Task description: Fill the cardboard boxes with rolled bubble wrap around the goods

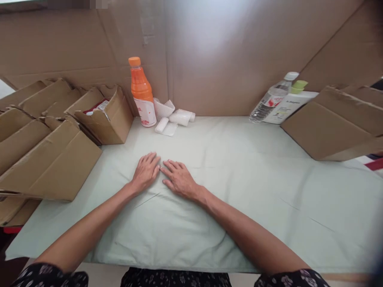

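Both hands lie flat and empty on the pale green cloth [239,191] that covers the table, the left hand [145,171] and the right hand [178,179] side by side with fingertips almost touching, fingers open and spread, gripping nothing. Smoothing such a sheet goes best, I judge, with palms kept flat and pressure even, working outward along the creases that run across it. The cloth is thin, matte and softly wrinkled. Behind the hands stands an orange drink bottle [141,92], glossy plastic with an orange cap, beside small white rolled packets [176,118]. Stiff brown cardboard boxes [54,159] lean at the left; a clear water bottle [273,99] tilts at the right.
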Demonstrator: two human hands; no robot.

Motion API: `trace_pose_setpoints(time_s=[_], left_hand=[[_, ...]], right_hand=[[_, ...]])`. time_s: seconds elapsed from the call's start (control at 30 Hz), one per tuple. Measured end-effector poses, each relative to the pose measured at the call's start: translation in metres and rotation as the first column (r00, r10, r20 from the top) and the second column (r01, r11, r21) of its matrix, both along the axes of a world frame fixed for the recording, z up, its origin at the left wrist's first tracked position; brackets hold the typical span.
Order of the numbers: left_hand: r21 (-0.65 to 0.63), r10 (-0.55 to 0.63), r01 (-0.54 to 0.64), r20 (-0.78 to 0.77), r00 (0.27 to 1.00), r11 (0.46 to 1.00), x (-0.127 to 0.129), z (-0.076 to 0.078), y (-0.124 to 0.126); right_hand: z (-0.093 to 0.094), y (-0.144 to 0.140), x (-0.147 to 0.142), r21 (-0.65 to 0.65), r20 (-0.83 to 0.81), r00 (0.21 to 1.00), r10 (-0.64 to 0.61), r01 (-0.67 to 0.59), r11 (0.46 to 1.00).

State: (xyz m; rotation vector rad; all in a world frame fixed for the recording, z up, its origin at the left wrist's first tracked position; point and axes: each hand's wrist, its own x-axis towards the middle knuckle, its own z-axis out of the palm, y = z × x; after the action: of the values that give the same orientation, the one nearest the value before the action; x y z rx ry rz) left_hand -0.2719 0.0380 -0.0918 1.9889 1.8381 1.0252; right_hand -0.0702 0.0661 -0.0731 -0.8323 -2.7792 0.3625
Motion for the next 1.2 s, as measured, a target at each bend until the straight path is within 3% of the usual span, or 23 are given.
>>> trace_pose_setpoints(time_s=[0.07, 0.2, 0.3, 0.4, 0.5, 0.63, 0.73, 0.83, 0.93, 1.07, 1.2], left_hand=[[-0.009, -0.09, 0.09, -0.058, 0.994, 0.996, 0.018, -0.002, -0.035], [0.083, -0.233, 0.282, -0.371, 0.899, 0.956, 0.05, -0.011, -0.119], [0.096, -0.232, 0.298, -0.425, 0.875, 0.95, 0.064, -0.013, -0.173], [0.104, -0.301, 0.371, -0.407, 0.862, 0.923, 0.067, -0.009, -0.198], [0.02, -0.355, 0.38, -0.316, 0.88, 0.925, 0.071, 0.004, -0.183], [0.004, -0.268, 0.271, -0.141, 0.953, 0.962, 0.105, 0.025, -0.117], [-0.004, -0.29, 0.291, -0.1, 0.952, 0.957, 0.155, 0.027, -0.063], [-0.048, -0.395, 0.393, -0.188, 0.899, 0.918, 0.202, 0.018, -0.028], [-0.097, -0.459, 0.452, -0.302, 0.836, 0.887, 0.226, 0.007, -0.019], [-0.047, -0.432, 0.453, -0.4, 0.808, 0.89, 0.229, -0.001, -0.029], [-0.018, -0.423, 0.473, -0.476, 0.771, 0.881, 0.226, -0.004, -0.036]], right_hand=[[-0.002, -0.026, 0.022, 0.024, 0.005, 1.0, 0.03, -0.03, 0.999], [0.001, -0.087, 0.054, 0.04, -0.021, 0.99, 0.141, -0.14, 0.989], [0.009, -0.121, 0.074, -0.007, -0.051, 0.971, 0.234, -0.235, 0.972], [0.015, -0.14, 0.096, -0.108, -0.091, 0.959, 0.269, -0.278, 0.954], [0.019, -0.146, 0.114, -0.209, -0.133, 0.957, 0.259, -0.283, 0.936], [0.02, -0.139, 0.135, -0.34, -0.2, 0.963, 0.183, -0.243, 0.908], [0.019, -0.131, 0.155, -0.361, -0.197, 0.979, -0.057, -0.019, 0.932], [0.014, -0.128, 0.177, -0.274, -0.177, 0.956, -0.235, 0.181, 0.945], [0.005, -0.131, 0.195, -0.192, -0.207, 0.941, -0.267, 0.229, 0.954], [-0.003, -0.132, 0.209, -0.168, -0.317, 0.913, -0.258, 0.213, 0.962], [0.006, -0.1, 0.239, -0.087, -0.382, 0.869, -0.314, 0.304, 0.949]])
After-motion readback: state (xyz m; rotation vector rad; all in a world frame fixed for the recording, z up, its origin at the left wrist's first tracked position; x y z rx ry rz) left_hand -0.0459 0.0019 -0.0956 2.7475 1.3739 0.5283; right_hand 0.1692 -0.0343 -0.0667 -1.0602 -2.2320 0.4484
